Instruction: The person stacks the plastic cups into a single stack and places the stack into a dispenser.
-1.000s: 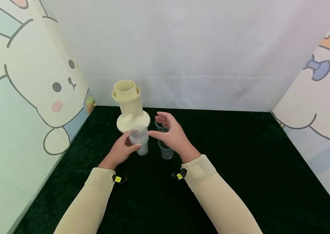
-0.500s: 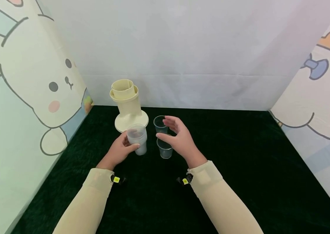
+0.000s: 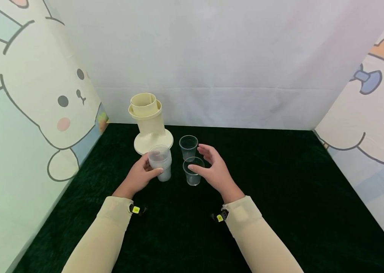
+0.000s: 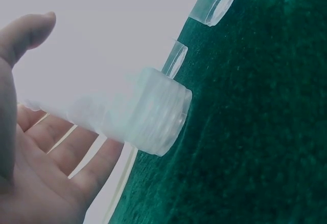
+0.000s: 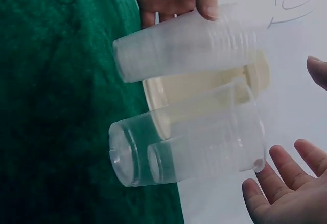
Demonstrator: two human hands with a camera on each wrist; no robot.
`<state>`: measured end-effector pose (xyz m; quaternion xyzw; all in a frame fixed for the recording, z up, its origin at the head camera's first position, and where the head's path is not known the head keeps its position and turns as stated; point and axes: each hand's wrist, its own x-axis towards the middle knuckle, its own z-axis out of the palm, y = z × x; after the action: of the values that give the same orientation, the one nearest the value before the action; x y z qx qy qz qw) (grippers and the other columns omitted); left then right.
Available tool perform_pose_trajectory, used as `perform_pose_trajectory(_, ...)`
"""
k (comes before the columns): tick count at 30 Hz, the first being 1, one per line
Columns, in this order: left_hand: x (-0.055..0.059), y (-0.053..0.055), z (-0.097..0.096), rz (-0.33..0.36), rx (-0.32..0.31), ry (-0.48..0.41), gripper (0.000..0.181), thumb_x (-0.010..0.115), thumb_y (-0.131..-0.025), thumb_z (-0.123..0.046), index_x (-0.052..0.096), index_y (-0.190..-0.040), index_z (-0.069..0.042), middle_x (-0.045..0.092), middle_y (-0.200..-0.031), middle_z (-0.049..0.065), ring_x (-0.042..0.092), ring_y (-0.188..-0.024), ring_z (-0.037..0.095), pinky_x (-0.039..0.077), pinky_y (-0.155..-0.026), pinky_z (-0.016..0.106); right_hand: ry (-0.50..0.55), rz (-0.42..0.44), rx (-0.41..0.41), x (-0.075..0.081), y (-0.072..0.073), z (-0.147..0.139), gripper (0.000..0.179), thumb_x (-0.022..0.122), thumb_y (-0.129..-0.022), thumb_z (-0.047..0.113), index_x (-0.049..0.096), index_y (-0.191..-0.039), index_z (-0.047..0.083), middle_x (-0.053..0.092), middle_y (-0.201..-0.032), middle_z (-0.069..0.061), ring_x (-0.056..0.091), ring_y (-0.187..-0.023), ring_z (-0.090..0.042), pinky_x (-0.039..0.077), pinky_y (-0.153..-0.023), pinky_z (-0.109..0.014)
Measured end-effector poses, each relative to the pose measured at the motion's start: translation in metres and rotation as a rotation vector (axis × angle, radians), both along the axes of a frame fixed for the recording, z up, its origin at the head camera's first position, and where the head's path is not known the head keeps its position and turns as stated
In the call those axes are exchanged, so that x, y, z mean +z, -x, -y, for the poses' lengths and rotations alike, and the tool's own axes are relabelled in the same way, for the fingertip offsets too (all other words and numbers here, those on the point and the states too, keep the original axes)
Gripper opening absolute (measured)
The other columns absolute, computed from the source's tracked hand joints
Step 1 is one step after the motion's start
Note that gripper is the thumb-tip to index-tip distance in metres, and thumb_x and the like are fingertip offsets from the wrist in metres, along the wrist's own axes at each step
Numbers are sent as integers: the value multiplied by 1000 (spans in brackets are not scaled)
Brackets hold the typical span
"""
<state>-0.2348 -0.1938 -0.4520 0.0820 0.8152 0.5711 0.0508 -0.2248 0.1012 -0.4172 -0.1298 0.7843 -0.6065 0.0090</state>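
My left hand (image 3: 138,177) holds a stack of nested clear plastic cups (image 3: 161,161), thumb on the near side and fingers behind. The stack (image 5: 173,45) looks frosted, with several rims bunched at its top. To its right, two single clear cups stand upright, a far cup (image 3: 188,145) and a near cup (image 3: 192,179). My right hand (image 3: 217,172) is spread beside these two, its thumb overlapping the near cup's mouth in the head view. From the right wrist, my right hand (image 5: 291,193) shows spread fingers close to that cup's rim.
A cream cup-holder-like stand (image 3: 149,129) with a round base and a tube in its top stands behind the stack. Dark green cloth (image 3: 280,197) covers the table. White fabric (image 3: 229,68) hangs behind, and cartoon-printed panels (image 3: 42,87) flank both sides.
My right hand has drawn back to the right and toward me from beside the stack, uncovering the far cup. My left hand and the stack have stayed nearly still.
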Motion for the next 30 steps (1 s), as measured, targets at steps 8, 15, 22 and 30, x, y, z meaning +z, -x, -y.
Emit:
perform_pose_trajectory(8, 0, 0, 0, -7, -4, 0, 77, 79, -92, -42, 39, -154, -18, 51, -148, 10, 53, -134, 32, 42, -110, 56, -2, 14, -14, -6, -1, -1, 76, 83, -89, 29, 44, -152, 14, 50, -151, 1, 44, -141, -19, 31, -120, -47)
perform_pose_trajectory(15, 0, -1, 0, 0, -5, 0, 78, 79, -92, -43, 39, -154, -19, 50, -148, 10, 52, -134, 32, 41, -111, 57, 4, 22, 12, -12, -2, -1, 79, 85, -87, 30, 43, -153, 16, 48, -153, 2, 43, -142, -18, 31, -120, -43)
perform_pose_trajectory(22, 2, -1, 0, 0, -15, -14, 78, 79, -91, -42, 40, -154, -19, 50, -148, 9, 52, -135, 31, 41, -111, 57, 23, 36, 32, -14, -2, 0, 80, 85, -87, 28, 43, -154, 15, 48, -154, 0, 42, -143, -19, 31, -120, -44)
perform_pose_trajectory(30, 1, 0, 0, 2, -22, -22, 79, 79, -91, -43, 39, -155, -18, 50, -149, 10, 51, -135, 32, 40, -112, 57, 31, 47, 45, -17, -1, -1, 80, 85, -87, 28, 42, -154, 16, 47, -154, -1, 42, -143, -18, 30, -120, -43)
